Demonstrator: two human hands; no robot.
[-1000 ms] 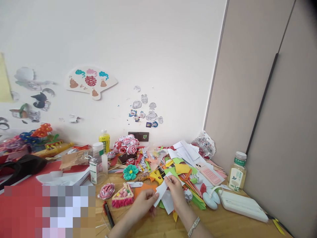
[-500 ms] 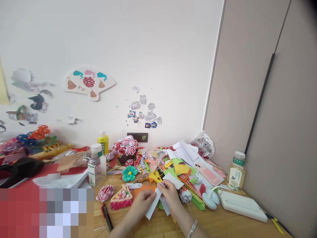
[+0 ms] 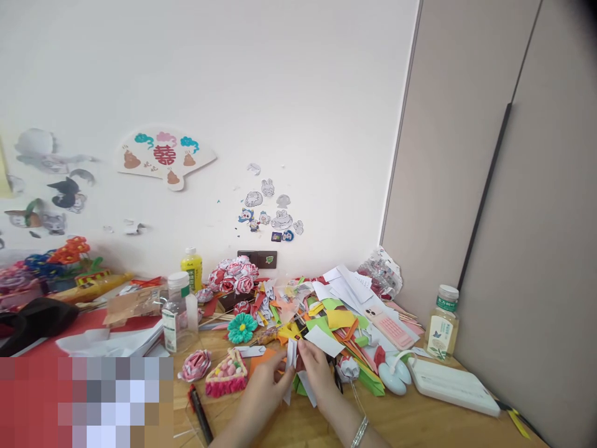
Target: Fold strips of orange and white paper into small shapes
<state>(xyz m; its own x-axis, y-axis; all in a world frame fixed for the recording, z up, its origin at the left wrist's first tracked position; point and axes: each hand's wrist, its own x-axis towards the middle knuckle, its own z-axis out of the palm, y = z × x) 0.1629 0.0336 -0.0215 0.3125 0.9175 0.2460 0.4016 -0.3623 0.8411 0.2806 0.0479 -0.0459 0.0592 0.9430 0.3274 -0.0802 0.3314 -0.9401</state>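
A narrow white paper strip [image 3: 291,353] stands upright between my hands, apparently folded. My left hand [image 3: 268,382] pinches it from the left, thumb in front. My right hand [image 3: 317,373], with a silver bracelet on the wrist, has its fingers closed at the strip's right edge; its fingertips partly hide the contact. Below the hands, another white paper piece [image 3: 308,389] shows. Behind my right hand lies a white sheet [image 3: 325,341]. A pink triangular craft piece [image 3: 227,373] sits left of my left hand, with a teal flower [image 3: 242,328] beyond it.
Heaped coloured paper [image 3: 342,319] spreads behind my hands, with a pink phone case [image 3: 389,328] on it. A black pen [image 3: 200,414] lies front left. At right are a white box-like device [image 3: 454,386] and a bottle [image 3: 443,323]. Another clear bottle [image 3: 177,311] stands left.
The white paper strip has turned from slanting down to the left to standing nearly upright between my fingers. My left hand has shifted slightly and its grip has changed. The view has moved slightly.
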